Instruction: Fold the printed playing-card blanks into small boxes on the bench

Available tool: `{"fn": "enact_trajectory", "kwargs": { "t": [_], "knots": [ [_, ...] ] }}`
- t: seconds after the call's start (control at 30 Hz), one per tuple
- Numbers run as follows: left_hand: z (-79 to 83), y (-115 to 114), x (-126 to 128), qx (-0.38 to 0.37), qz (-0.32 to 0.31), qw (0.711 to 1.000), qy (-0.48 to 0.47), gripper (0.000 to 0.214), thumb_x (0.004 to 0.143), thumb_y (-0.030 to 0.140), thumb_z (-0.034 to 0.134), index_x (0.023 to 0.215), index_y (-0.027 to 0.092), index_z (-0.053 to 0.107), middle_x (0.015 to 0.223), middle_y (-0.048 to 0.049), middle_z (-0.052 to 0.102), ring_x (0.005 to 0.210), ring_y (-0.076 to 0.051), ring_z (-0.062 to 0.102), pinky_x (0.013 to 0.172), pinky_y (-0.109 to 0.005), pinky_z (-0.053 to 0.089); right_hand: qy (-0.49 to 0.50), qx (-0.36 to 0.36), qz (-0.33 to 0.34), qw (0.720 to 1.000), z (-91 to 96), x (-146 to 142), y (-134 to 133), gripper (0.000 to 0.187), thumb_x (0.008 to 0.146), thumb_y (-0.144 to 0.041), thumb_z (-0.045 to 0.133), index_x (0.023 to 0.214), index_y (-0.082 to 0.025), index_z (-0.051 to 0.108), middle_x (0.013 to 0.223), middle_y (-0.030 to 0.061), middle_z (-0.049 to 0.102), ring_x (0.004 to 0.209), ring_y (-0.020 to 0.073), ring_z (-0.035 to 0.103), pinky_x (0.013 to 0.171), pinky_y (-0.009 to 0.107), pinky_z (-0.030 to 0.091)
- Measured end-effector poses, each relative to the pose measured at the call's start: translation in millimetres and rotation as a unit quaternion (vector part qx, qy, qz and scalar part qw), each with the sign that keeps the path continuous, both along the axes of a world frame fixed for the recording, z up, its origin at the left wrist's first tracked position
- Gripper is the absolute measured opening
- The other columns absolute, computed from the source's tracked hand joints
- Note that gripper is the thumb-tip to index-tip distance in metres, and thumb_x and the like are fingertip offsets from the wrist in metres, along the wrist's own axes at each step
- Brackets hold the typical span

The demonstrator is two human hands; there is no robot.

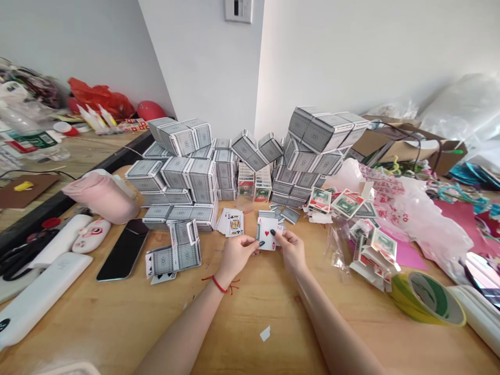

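My left hand [236, 253] and my right hand [291, 249] hold a small stack of playing cards [267, 230] between them, an ace of hearts on top. Each hand pinches one side of the stack with thumb and fingertips. A fanned pile of cards [232, 223] with a king showing lies on the wooden table [250, 307] just left of the held stack. An open grey card box [176, 255] lies further left. Loose cards [287, 213] lie behind my hands.
Stacks of grey card boxes [187, 172] and a second heap [316, 143] stand at the back. A black phone [124, 250], a pink roll [102, 195] and white cases lie left. Plastic wrappers, red-green card boxes [346, 203] and a tape roll [429, 297] lie right.
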State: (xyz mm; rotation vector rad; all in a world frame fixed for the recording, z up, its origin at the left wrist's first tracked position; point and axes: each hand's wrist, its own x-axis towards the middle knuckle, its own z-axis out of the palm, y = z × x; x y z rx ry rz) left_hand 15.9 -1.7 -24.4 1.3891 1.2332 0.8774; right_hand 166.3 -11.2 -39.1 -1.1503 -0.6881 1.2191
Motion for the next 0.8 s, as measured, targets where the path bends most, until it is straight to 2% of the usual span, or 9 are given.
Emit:
{"fn": "enact_trajectory", "kwargs": {
  "t": [0.23, 0.43, 0.8],
  "knots": [
    [0.5, 1.1, -0.9, -0.039, -0.011, 0.998, -0.057, 0.026, 0.064, 0.040, 0.064, 0.068, 0.015, 0.065, 0.065, -0.0050, 0.068, 0.061, -0.018, 0.064, 0.061, -0.027, 0.051, 0.027, -0.011, 0.009, 1.000, 1.8, 0.7, 0.7, 0.026, 0.055, -0.038, 0.073, 0.062, -0.017, 0.059, 0.061, 0.0022, 0.065, 0.052, 0.0146, 0.057, 0.054, 0.028, 0.046],
    [3.3, 0.5, -2.6, -0.028, -0.033, 0.996, -0.072, 0.022, 0.068, 0.036, 0.060, 0.069, 0.015, 0.065, 0.065, -0.0043, 0.068, 0.063, -0.017, 0.064, 0.062, -0.027, 0.051, 0.062, 0.004, 0.028, 0.998, 0.8, 2.3, 2.0, 0.023, 0.058, -0.034, 0.073, 0.061, -0.016, 0.059, 0.061, 0.0012, 0.064, 0.051, 0.0120, 0.055, 0.053, 0.025, 0.044],
    [10.2, -2.7, -0.1, -0.044, -0.049, 0.993, -0.094, 0.018, 0.069, 0.032, 0.059, 0.067, 0.015, 0.064, 0.065, -0.0038, 0.068, 0.064, -0.018, 0.064, 0.066, -0.028, 0.051, 0.100, -0.013, 0.056, 0.993, 5.6, 5.0, 1.7, 0.023, 0.058, -0.033, 0.074, 0.064, -0.016, 0.061, 0.060, 0.0006, 0.065, 0.051, 0.0125, 0.057, 0.053, 0.026, 0.046]
  ]
}}
